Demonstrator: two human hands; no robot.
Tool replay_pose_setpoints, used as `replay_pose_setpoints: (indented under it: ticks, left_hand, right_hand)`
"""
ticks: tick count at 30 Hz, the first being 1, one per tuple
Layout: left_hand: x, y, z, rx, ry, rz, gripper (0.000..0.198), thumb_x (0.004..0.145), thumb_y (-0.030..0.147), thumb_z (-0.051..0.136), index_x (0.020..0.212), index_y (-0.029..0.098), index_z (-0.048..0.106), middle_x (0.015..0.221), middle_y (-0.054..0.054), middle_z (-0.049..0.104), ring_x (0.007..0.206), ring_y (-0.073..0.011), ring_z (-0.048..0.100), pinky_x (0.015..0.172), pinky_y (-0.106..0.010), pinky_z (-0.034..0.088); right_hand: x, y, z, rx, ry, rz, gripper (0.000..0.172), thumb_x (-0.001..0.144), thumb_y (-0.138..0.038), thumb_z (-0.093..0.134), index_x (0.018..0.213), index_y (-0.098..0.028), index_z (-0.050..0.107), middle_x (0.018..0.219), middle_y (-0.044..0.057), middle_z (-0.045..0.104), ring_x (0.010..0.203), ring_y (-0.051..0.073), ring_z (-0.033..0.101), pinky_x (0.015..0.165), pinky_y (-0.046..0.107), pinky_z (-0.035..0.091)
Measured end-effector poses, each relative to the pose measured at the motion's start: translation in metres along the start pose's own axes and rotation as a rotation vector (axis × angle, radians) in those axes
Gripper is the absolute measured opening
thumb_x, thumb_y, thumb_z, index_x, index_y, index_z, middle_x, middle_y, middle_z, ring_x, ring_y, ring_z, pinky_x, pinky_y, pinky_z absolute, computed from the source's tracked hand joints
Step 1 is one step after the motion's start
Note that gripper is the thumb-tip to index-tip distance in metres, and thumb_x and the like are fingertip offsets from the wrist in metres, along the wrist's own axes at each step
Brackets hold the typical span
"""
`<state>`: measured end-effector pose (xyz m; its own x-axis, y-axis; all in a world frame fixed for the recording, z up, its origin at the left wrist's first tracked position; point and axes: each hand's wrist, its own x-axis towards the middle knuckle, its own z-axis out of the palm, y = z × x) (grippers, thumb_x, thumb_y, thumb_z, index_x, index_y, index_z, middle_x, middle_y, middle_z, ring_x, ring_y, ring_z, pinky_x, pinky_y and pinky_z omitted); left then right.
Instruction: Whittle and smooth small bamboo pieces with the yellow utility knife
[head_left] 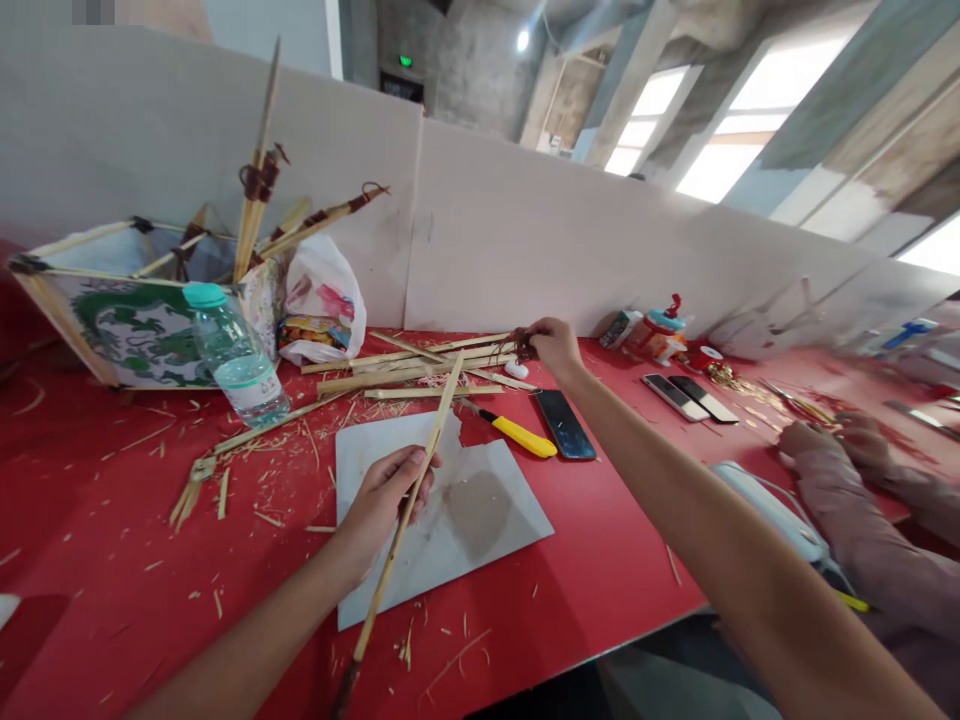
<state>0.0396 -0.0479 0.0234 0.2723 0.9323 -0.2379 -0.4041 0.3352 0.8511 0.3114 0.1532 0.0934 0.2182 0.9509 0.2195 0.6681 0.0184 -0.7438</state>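
My left hand [394,490] is closed round a long bamboo stick [396,550], which is tilted, with its pale, split, pointed end up and its dark end towards me. Under this hand lies a grey-white board [495,520] with a dark stain. My right hand [551,345] stretches forward to the far ends of the bamboo strips [405,375]. Its fingers are pinched on a dark brown cord [521,345], partly hidden by the fingers. A yellow utility knife [523,435] and a black phone [566,425] lie between my hands.
On the left stand a water bottle [244,370], a dragon-painted frame box [142,330] with bound bamboo sticks, and a plastic bag [322,300]. Bamboo shavings litter the red table [285,620]. At right are two phones [675,397] and another person's hands [810,440]. A white partition [510,230] runs behind.
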Motion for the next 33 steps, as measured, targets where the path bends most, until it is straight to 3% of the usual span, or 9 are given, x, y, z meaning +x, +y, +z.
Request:
replay_pose_setpoints:
  ticks: [2, 5, 9, 13, 16, 20, 25, 28, 33]
  left_hand:
    - [-0.001, -0.001, 0.002, -0.030, -0.028, -0.032, 0.038, 0.082, 0.051, 0.072, 0.091, 0.014, 0.065, 0.066, 0.004, 0.050, 0.051, -0.0032, 0.044, 0.045, -0.014, 0.030]
    - [-0.003, -0.001, 0.004, -0.101, -0.078, -0.043, 0.034, 0.083, 0.047, 0.072, 0.086, 0.016, 0.057, 0.070, 0.004, 0.052, 0.050, -0.0031, 0.046, 0.043, -0.014, 0.029]
    - [-0.002, 0.001, 0.002, -0.209, -0.132, -0.006, 0.030, 0.087, 0.043, 0.069, 0.088, 0.019, 0.052, 0.074, 0.005, 0.053, 0.047, -0.0022, 0.042, 0.041, -0.014, 0.029]
    - [0.000, 0.001, -0.002, -0.242, -0.140, 0.005, 0.031, 0.085, 0.042, 0.070, 0.088, 0.018, 0.051, 0.071, 0.006, 0.050, 0.044, -0.0009, 0.036, 0.039, -0.014, 0.027]
    - [-0.001, -0.001, -0.002, -0.174, -0.120, -0.010, 0.031, 0.085, 0.043, 0.069, 0.093, 0.017, 0.055, 0.072, 0.005, 0.051, 0.045, -0.0020, 0.039, 0.039, -0.014, 0.029]
    - [-0.002, -0.003, -0.003, -0.118, -0.106, -0.037, 0.030, 0.087, 0.043, 0.065, 0.095, 0.015, 0.058, 0.073, 0.003, 0.052, 0.048, -0.0031, 0.044, 0.040, -0.014, 0.032]
    - [-0.006, 0.007, 0.002, -0.165, -0.098, -0.117, 0.024, 0.089, 0.037, 0.063, 0.091, 0.014, 0.059, 0.070, 0.003, 0.050, 0.048, -0.0032, 0.043, 0.037, -0.012, 0.028]
    - [-0.019, 0.021, 0.012, -0.324, -0.108, -0.151, 0.017, 0.092, 0.031, 0.059, 0.092, 0.013, 0.059, 0.072, 0.003, 0.047, 0.046, -0.0020, 0.038, 0.034, -0.012, 0.026]
    - [-0.054, 0.044, 0.027, -0.563, -0.013, -0.146, 0.010, 0.096, 0.021, 0.055, 0.092, 0.012, 0.059, 0.082, 0.001, 0.050, 0.046, 0.0001, 0.035, 0.033, -0.011, 0.028]
  right_hand:
    - [-0.004, -0.020, -0.016, 0.123, 0.063, -0.034, 0.019, 0.086, -0.010, 0.048, 0.102, -0.015, 0.058, 0.089, 0.005, 0.069, 0.068, 0.012, 0.064, 0.064, 0.027, 0.054]
    - [-0.015, -0.046, -0.035, 0.262, 0.093, -0.097, 0.020, 0.084, -0.013, 0.046, 0.101, -0.020, 0.053, 0.086, 0.003, 0.068, 0.062, 0.010, 0.060, 0.057, 0.023, 0.049]
    - [-0.038, -0.059, -0.044, 0.295, -0.044, -0.147, 0.016, 0.084, -0.024, 0.052, 0.098, -0.020, 0.058, 0.070, 0.001, 0.063, 0.050, 0.010, 0.053, 0.047, 0.022, 0.042]
    - [-0.058, -0.051, -0.038, 0.172, -0.310, -0.197, 0.011, 0.066, -0.023, 0.075, 0.072, -0.016, 0.068, 0.056, 0.001, 0.061, 0.050, 0.012, 0.053, 0.048, 0.025, 0.042]
    - [-0.066, -0.046, -0.039, 0.102, -0.402, -0.248, 0.012, 0.064, -0.025, 0.076, 0.072, -0.016, 0.074, 0.062, 0.002, 0.066, 0.058, 0.014, 0.058, 0.055, 0.026, 0.045]
    - [-0.070, -0.045, -0.050, 0.050, -0.429, -0.295, 0.019, 0.074, -0.028, 0.067, 0.087, -0.018, 0.077, 0.074, 0.003, 0.072, 0.067, 0.017, 0.063, 0.063, 0.029, 0.050]
    - [-0.078, -0.044, -0.058, -0.060, -0.458, -0.338, 0.011, 0.075, -0.023, 0.065, 0.080, -0.020, 0.074, 0.068, 0.002, 0.070, 0.066, 0.017, 0.064, 0.063, 0.029, 0.050]
    - [-0.087, -0.037, -0.053, -0.163, -0.403, -0.345, 0.013, 0.076, -0.020, 0.065, 0.085, -0.021, 0.074, 0.078, 0.002, 0.073, 0.073, 0.017, 0.065, 0.067, 0.028, 0.048]
    - [-0.104, 0.001, -0.030, -0.344, -0.365, -0.260, 0.034, 0.075, -0.011, 0.070, 0.106, -0.022, 0.075, 0.096, 0.005, 0.074, 0.088, 0.021, 0.067, 0.076, 0.030, 0.049]
